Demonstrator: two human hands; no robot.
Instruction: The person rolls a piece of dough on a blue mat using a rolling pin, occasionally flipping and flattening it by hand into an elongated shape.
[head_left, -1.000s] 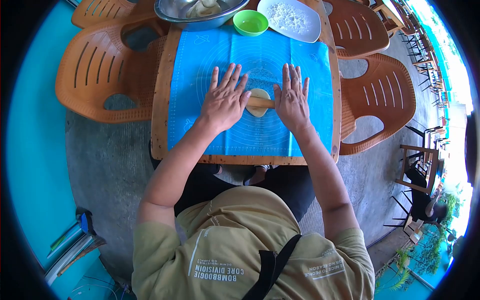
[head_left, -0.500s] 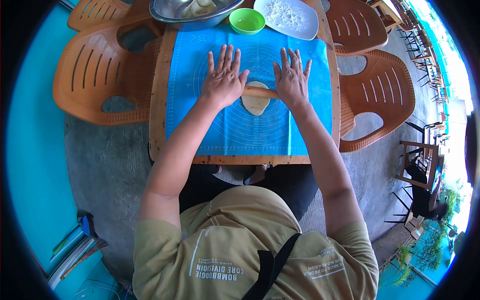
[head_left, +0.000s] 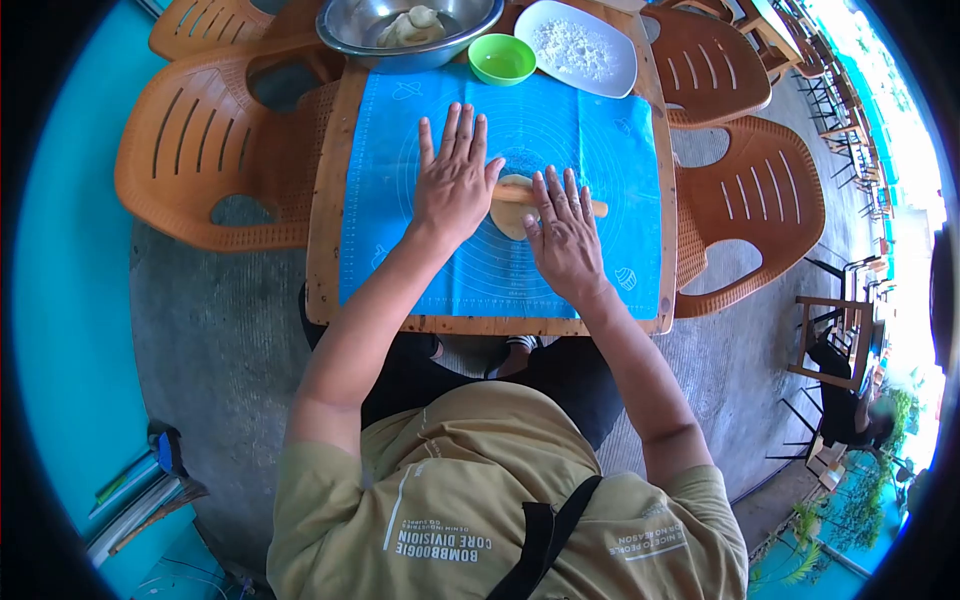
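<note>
Dough disc (head_left: 511, 221) observed flat on blue mat (head_left: 400, 262), crossed at twelve o'clock by rolling pin (head_left: 515, 194). Left hand (head_left: 450, 192), at ten o'clock, is held open, thumb near the pin. Right hand (head_left: 568, 243), at four, is laid over the pin, fingers extended, unclosed. Green bowl (head_left: 502, 61) noted at twelve, floured plate (head_left: 610, 58) at one.

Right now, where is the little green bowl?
In the head view, the green bowl sits at the mat's far edge, between the metal bowl on its left and the white plate of powder on its right.
</note>
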